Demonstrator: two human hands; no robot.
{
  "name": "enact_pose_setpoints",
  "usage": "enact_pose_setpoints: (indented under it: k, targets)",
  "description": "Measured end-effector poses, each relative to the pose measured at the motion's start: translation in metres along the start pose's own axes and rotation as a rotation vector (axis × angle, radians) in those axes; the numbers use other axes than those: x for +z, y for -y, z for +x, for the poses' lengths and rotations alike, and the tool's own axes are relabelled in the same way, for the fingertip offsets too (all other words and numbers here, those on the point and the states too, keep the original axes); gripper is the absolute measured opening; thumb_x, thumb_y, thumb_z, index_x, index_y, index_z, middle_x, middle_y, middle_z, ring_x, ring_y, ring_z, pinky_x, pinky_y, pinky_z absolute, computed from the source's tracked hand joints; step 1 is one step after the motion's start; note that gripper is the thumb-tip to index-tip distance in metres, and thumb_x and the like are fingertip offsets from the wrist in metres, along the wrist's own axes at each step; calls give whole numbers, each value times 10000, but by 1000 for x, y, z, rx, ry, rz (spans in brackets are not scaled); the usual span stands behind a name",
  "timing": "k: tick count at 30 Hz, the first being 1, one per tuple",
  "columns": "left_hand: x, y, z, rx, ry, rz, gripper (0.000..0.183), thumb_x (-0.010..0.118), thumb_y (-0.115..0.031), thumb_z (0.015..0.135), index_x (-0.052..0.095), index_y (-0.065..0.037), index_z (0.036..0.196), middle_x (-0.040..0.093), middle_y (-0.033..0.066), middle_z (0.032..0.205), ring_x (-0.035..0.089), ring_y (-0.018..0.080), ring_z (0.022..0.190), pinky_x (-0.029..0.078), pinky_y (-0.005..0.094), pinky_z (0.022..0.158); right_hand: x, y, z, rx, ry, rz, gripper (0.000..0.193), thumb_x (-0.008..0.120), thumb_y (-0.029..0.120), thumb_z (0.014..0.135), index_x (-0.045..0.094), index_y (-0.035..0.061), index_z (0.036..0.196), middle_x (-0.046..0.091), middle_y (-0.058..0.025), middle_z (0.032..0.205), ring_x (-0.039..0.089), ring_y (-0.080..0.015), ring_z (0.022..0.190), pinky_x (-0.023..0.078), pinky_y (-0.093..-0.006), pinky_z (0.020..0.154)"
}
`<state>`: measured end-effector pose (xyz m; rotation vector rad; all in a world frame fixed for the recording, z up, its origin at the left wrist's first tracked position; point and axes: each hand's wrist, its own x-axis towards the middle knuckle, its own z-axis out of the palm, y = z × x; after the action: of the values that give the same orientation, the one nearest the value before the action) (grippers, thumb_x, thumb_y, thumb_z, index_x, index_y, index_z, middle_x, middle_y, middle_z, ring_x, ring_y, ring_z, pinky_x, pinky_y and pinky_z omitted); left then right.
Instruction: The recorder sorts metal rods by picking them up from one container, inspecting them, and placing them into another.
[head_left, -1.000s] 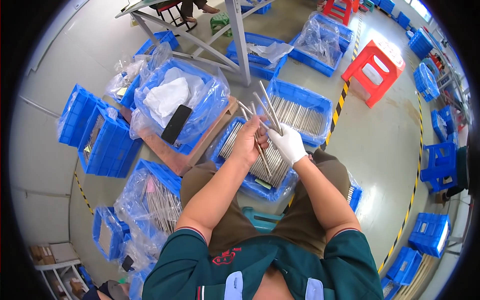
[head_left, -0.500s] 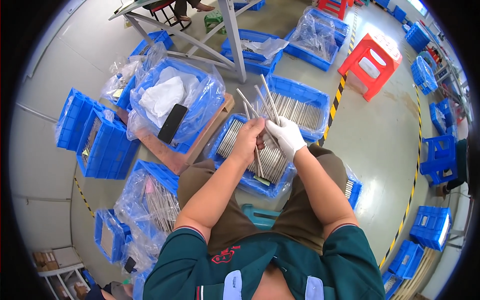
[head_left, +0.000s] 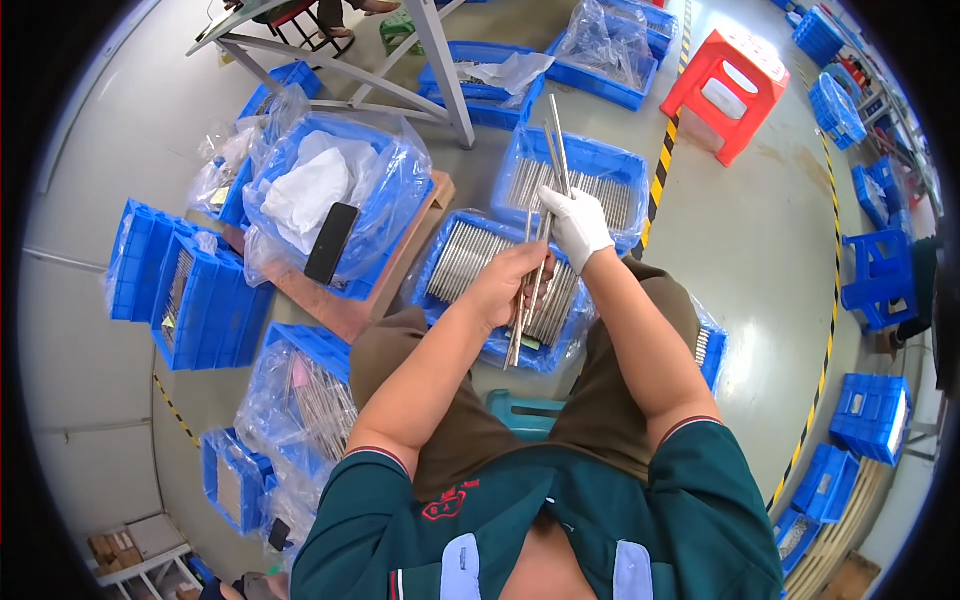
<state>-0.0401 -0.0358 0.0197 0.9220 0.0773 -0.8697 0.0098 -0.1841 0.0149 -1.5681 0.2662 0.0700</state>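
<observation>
My bare left hand [head_left: 508,286] is closed around several thin metal rods [head_left: 516,340], whose lower ends stick out below the fist. In a white glove, my right hand [head_left: 580,230] grips rods [head_left: 557,140] of the same kind, their upper ends pointing away from me. The two bundles overlap between my hands, so I cannot tell which rods each hand bears. Beneath them, between my knees, sits a plastic-lined blue crate [head_left: 573,335] with rows of metal rods [head_left: 464,260]. Just beyond it stands a second blue crate [head_left: 605,160], also holding rods.
At the left, a lined blue crate [head_left: 395,195] on a wooden pallet [head_left: 352,315] holds white cloth and a black phone [head_left: 332,243]. A crate of long rods [head_left: 325,410] is beside my left leg. A red stool [head_left: 728,90] and metal table leg [head_left: 443,70] stand farther off.
The rods, fanned out before, now lie closer together and more upright. My right hand has turned and moved slightly up; the left has shifted a little down. The whole view has shifted slightly.
</observation>
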Motion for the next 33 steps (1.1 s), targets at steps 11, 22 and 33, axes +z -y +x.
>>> enact_pose_setpoints:
  k: [11, 22, 33]
  targets:
    - [16, 17, -2, 59, -31, 122, 279, 443, -315, 952, 472, -84, 798, 444, 18, 703, 399, 98, 535, 357, 239, 470, -7, -17, 36, -76, -336, 222, 234, 672, 267, 764, 573, 74, 675, 522, -15, 636, 495, -139, 616, 391, -303, 584]
    - [-38, -8, -21, 107, 152, -183, 363, 413, -395, 951, 529, -80, 813, 558, 80, 944, 563, 234, 897, 481, 424, 804, -4, 27, -8, 236, 143, 295, 310, 604, 342, 851, 540, 90, 682, 398, 25, 503, 356, -87, 401, 263, -239, 374]
    - [-31, -13, -16, 119, 148, -259, 303, 571, -370, 884, 565, -76, 811, 493, -9, 744, 428, 111, 608, 389, 262, 541, 26, 17, -20, 62, 363, -226, 296, 604, 306, 844, 642, 27, 752, 603, -31, 583, 567, -91, 554, 443, -243, 546]
